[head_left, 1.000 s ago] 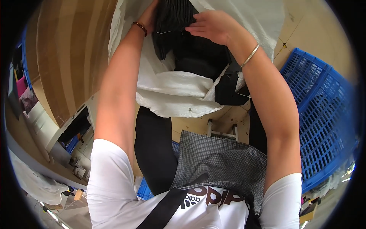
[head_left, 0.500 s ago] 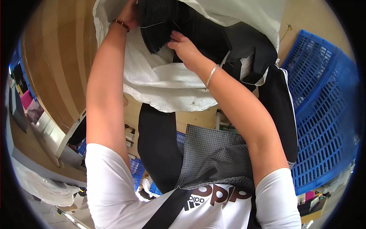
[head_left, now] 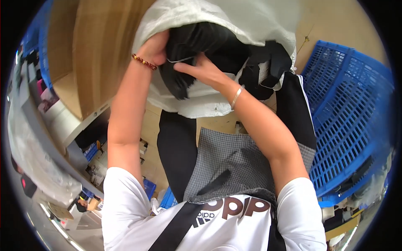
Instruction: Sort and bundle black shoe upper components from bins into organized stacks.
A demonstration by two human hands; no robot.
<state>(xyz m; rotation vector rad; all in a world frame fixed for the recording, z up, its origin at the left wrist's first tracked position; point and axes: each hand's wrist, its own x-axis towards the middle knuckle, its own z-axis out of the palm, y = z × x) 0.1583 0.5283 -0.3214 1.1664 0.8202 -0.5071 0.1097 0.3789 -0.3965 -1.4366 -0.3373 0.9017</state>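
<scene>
A white woven sack (head_left: 188, 12) gapes open in front of me, with black material inside. At its mouth is a bundle of thin black pieces (head_left: 178, 81), tied round with a thin white band. My left hand (head_left: 155, 48) grips the bundle's left side, its fingers mostly hidden behind it. From the right, my right hand (head_left: 202, 72) holds the same bundle, thumb across the front near the band and the other fingers out of sight. More black pieces (head_left: 268, 67) hang at the right side of the sack's opening.
Blue plastic crates (head_left: 351, 113) stand on the right. A large brown cardboard box (head_left: 100, 54) is at the left, beside a table edge (head_left: 90, 119). Below the sack are my black-trousered legs and a grey checked apron (head_left: 230, 163) over my lap.
Both hands and the black bundle have come down toward me, with the sack's rim now over the bundle's top. My right hand has closed in on the bundle. The view has shifted.
</scene>
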